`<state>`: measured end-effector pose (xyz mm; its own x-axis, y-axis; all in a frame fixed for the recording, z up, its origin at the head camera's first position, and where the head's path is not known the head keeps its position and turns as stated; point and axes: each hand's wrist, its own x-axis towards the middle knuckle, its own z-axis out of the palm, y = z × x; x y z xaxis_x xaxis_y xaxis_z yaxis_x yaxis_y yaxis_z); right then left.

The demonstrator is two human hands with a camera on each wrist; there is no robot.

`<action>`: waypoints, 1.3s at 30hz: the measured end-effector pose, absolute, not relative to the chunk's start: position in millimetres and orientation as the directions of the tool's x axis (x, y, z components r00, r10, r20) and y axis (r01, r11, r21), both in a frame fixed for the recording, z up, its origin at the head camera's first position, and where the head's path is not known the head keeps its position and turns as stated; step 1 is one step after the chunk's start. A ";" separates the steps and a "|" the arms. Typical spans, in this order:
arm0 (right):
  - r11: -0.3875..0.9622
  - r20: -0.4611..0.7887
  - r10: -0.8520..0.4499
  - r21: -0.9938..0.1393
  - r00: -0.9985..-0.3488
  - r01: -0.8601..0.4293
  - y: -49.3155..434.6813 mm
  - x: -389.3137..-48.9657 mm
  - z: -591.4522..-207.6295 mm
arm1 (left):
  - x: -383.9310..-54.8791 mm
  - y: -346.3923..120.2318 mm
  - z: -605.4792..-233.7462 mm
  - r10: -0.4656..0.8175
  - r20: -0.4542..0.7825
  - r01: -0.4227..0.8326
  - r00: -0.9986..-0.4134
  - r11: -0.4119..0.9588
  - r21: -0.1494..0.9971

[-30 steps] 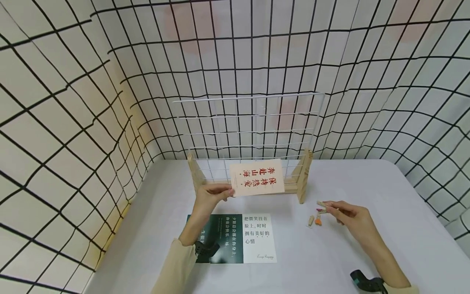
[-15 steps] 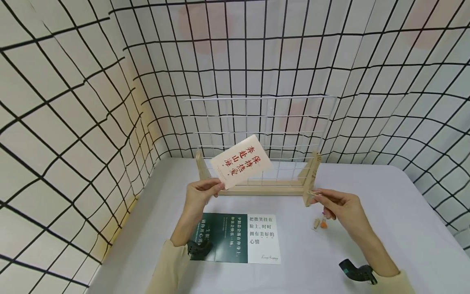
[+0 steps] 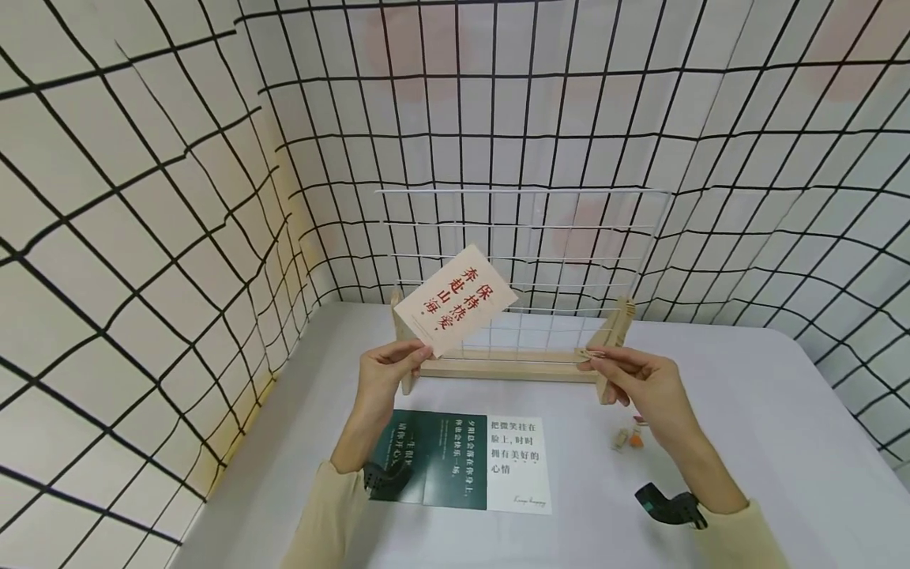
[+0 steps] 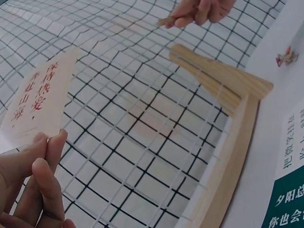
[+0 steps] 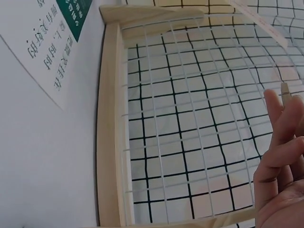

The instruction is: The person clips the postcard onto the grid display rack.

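Note:
My left hand (image 3: pixel 384 375) pinches a pale card (image 3: pixel 455 300) with red Chinese characters by its lower corner. The card is tilted and held up in front of the white wire grid rack (image 3: pixel 522 191) on its wooden base (image 3: pixel 512 370). Between the thumb and fingers of my right hand (image 3: pixel 643 383) is a small wooden clothespin (image 3: pixel 588 355), near the rack's right foot. The clothespin's tip (image 5: pixel 285 89) also shows in the right wrist view, apart from the card's edge (image 5: pixel 261 21).
Dark green cards (image 3: pixel 455 462) and a white card (image 3: pixel 519 466) lie on the white table (image 3: pixel 590 514). Small clothespins (image 3: pixel 622 438), one with an orange piece (image 3: pixel 636 441), lie below my right hand. Black wire mesh (image 3: pixel 526 103) stands behind and at the sides.
My left hand has raised the card and turned it from nearly level to tilted. My right hand has lifted the clothespin off the table and brought it left toward the rack.

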<state>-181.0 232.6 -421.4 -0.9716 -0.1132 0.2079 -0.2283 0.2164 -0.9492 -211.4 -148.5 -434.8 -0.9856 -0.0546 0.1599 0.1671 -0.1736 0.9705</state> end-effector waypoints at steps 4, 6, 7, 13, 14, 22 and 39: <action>0.176 0.219 -0.124 -0.955 -0.968 -0.239 223.6 -188.1 -416.8 | -214.9 -148.8 -435.0 -0.100 0.157 0.177 -0.983 -0.235 0.956; 0.115 0.218 -0.136 -0.965 -0.966 -0.234 218.9 -192.2 -414.1 | -216.5 -148.2 -435.2 -0.127 0.153 0.182 -0.980 -0.258 0.949; 0.072 0.216 -0.144 -0.971 -0.966 -0.228 216.5 -194.6 -412.9 | -217.4 -147.7 -435.3 -0.141 0.151 0.185 -0.978 -0.270 0.945; -0.094 0.192 -0.176 -0.980 -0.966 -0.178 205.0 -205.1 -408.3 | -222.3 -143.2 -435.3 -0.195 0.135 0.196 -0.971 -0.341 0.919; -0.103 0.186 -0.177 -0.980 -0.967 -0.170 203.2 -206.2 -408.0 | -223.1 -142.4 -435.3 -0.200 0.127 0.193 -0.972 -0.354 0.915; -0.176 0.139 -0.192 -0.979 -0.971 -0.105 189.5 -215.8 -402.8 | -225.5 -135.8 -434.4 -0.226 0.113 0.197 -0.968 -0.397 0.896; -0.211 0.075 -0.303 -0.977 -0.950 -0.010 157.8 -244.9 -375.3 | -236.9 -117.6 -433.2 -0.254 0.158 0.259 -0.954 -0.439 0.860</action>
